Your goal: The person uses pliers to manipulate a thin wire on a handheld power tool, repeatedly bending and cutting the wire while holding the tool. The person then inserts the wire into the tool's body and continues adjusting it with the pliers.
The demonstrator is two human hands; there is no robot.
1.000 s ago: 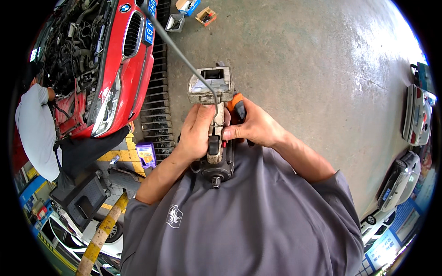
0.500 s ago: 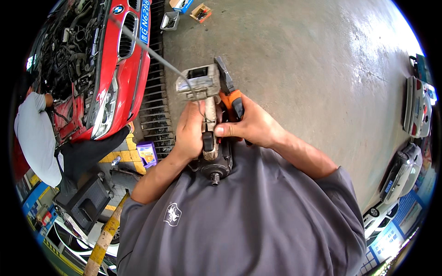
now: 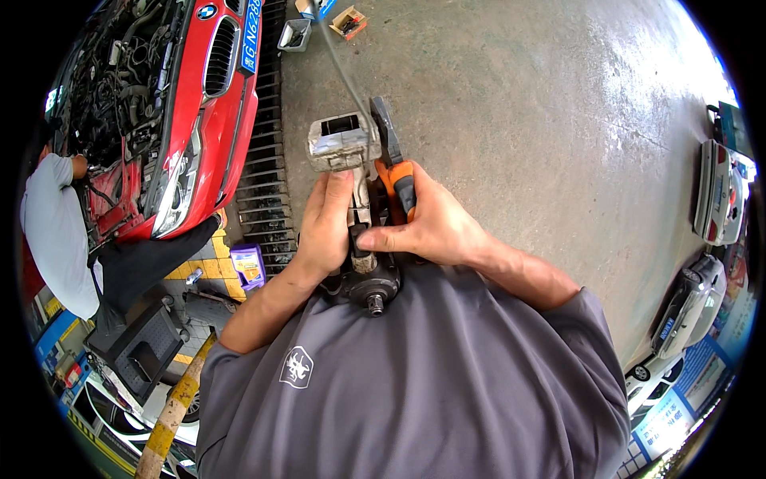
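A worn cordless impact wrench (image 3: 361, 199) stands close to my chest, its square drive pointing at my shirt and its pale battery base (image 3: 339, 148) pointing away. My left hand (image 3: 325, 227) is wrapped round the wrench's grip from the left. In my right hand (image 3: 444, 217) are pliers (image 3: 389, 144) with orange and black handles, jaws pointing away from me. My right thumb lies across the dark trigger area of the wrench; the fingers behind are hidden. A thin grey rod or cable (image 3: 341, 73) runs outward from beside the battery base; its near end is hidden.
A red car (image 3: 215, 144) with its engine bay exposed stands left, beside a floor grate (image 3: 267, 168). Another person (image 3: 60, 239) leans into it. A black cart (image 3: 140, 351), purple container (image 3: 248, 266) and striped pole (image 3: 171, 423) are lower left. Small bins (image 3: 294, 36) lie ahead; parked cars (image 3: 722, 191) stand right.
The grey rod or cable has swung to the right at its far end. My right thumb has slid slightly left and nearer to me over the wrench. Both hands keep their holds.
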